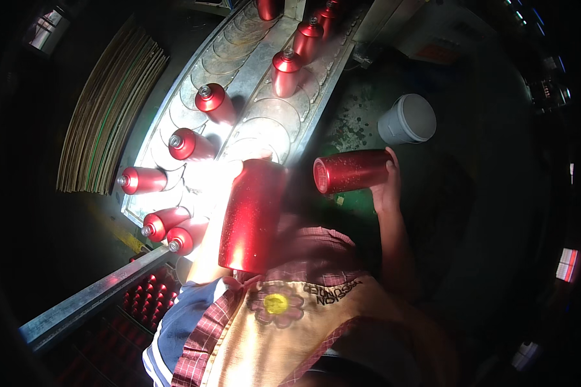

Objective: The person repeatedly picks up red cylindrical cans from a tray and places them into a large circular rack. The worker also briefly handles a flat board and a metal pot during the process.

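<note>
My left hand (235, 171), washed out by bright light, is closed on a shiny red metal bottle (253, 216) in front of my apron. Its wide end points down toward me, and pale specks dot its surface; the neck is hidden. To the right, my right hand (387, 182) grips another red bottle (356, 171). That one lies sideways in the air with its round base facing left and its neck end out of sight at my fingers. Beyond both hands runs a metal conveyor (244, 103) of overlapping curved plates, carrying several red bottles (215, 104) with silvery threaded necks.
Stacked cardboard sheets (106, 116) stand left of the conveyor. A white bucket (408, 120) sits on the floor at right. At lower left, a metal rail (97, 293) passes beside many red bottles (150, 298) packed together below. The surroundings are dark.
</note>
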{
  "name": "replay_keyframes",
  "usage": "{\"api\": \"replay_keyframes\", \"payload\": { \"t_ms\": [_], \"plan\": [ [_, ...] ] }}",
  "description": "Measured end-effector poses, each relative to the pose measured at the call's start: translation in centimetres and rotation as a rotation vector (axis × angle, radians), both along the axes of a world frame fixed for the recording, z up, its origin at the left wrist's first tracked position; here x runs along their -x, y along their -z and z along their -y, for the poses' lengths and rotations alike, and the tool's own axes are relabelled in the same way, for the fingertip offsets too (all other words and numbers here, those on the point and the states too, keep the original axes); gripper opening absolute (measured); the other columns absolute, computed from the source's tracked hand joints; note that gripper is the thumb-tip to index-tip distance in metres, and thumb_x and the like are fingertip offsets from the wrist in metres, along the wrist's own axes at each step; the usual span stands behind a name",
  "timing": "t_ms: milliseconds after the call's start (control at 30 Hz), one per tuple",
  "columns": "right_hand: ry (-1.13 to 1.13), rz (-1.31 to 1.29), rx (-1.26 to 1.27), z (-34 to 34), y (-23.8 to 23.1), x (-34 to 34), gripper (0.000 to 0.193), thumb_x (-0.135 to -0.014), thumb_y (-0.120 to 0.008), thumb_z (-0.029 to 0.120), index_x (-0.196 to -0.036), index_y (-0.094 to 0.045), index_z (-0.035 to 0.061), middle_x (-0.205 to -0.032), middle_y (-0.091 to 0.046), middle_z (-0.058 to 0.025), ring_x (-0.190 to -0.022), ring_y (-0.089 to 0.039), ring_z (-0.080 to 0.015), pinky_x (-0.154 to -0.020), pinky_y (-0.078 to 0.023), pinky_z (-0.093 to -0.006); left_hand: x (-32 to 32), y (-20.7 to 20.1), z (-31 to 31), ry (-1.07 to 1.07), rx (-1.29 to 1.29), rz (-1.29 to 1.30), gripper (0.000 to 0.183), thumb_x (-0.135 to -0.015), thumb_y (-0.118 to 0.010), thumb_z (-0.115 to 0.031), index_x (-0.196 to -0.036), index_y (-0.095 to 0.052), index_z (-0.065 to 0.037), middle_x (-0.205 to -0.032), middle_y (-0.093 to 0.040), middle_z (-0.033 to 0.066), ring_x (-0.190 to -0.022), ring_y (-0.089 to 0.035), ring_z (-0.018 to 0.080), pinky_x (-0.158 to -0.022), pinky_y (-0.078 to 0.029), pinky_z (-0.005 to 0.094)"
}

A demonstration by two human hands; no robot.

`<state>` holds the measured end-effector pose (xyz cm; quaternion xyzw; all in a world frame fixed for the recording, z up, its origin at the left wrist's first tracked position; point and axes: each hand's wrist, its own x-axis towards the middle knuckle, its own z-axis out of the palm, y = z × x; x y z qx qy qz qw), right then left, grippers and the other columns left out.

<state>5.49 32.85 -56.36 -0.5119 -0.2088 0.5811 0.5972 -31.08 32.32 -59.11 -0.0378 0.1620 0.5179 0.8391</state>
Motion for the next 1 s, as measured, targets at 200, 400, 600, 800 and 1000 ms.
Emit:
{"api": "replay_keyframes", "payload": {
  "t_ms": [200, 400, 600, 800, 1000],
  "plan": [
    [-0.246, 1.007, -0.267, -13.1, -9.8, -8.2, 0.041, -0.074, -0.077, 0.007, -0.115, -0.072, 0.0122, -0.115, -0.06, -0.0102, -0.112, -0.053, -0.0241, -0.101, -0.042, -0.0334, -14.5, -13.4, -1.7, -0.208, -0.357, -0.799, 0.052, -0.09, -0.065, -0.026, -0.132, -0.054, 0.003, -0.123, -0.063, 0.0142, -0.111, -0.061, 0.0239, -0.099, -0.049, 0.0357],
    [-0.508, 1.218, -0.72, -34.1, 3.7, 17.5, 0.043, -0.071, -0.081, 0.015, -0.112, -0.074, 0.029, -0.135, -0.046, -0.0158, -0.125, -0.047, -0.0341, -0.105, -0.043, -0.0404, 0.2, -9.1, -20.6, -0.32, -0.519, -1.946, 0.036, -0.074, -0.081, -0.018, -0.11, -0.075, -0.015, -0.13, -0.057, 0.0094, -0.118, -0.054, 0.0279, -0.099, -0.046, 0.0386],
    [-0.622, 1.344, -0.594, -33.7, 4.4, 13.4, 0.048, -0.074, -0.079, 0.022, -0.12, -0.07, 0.0351, -0.141, -0.041, -0.0197, -0.127, -0.039, -0.042, -0.108, -0.038, -0.045, -9.0, -4.0, -22.4, 0.11, -0.47, -2.156, 0.041, -0.076, -0.078, -0.017, -0.116, -0.074, -0.026, -0.146, -0.046, 0.0127, -0.117, -0.05, 0.0358, -0.105, -0.043, 0.0417],
    [-0.701, 1.029, -0.749, -36.6, -1.4, 16.0, 0.054, -0.075, -0.079, 0.016, -0.126, -0.067, 0.025, -0.145, -0.042, -0.0161, -0.13, -0.041, -0.0345, -0.11, -0.036, -0.0412, 1.2, -7.3, -19.8, -0.188, -0.264, -2.062, 0.039, -0.079, -0.077, -0.013, -0.118, -0.073, -0.018, -0.145, -0.051, 0.0147, -0.126, -0.053, 0.0295, -0.106, -0.043, 0.0383],
    [-1.445, 0.893, -0.563, -34.3, -0.3, 27.6, 0.078, -0.076, -0.079, 0.038, -0.143, -0.05, 0.0107, -0.146, -0.04, -0.026, -0.138, -0.035, -0.04, -0.114, -0.031, -0.0431, 10.3, -5.9, -13.4, -0.032, 0.1, -1.844, 0.066, -0.075, -0.084, -0.018, -0.134, -0.059, -0.006, -0.146, -0.049, 0.0175, -0.134, -0.047, 0.0274, -0.112, -0.037, 0.038]
  ]
}}
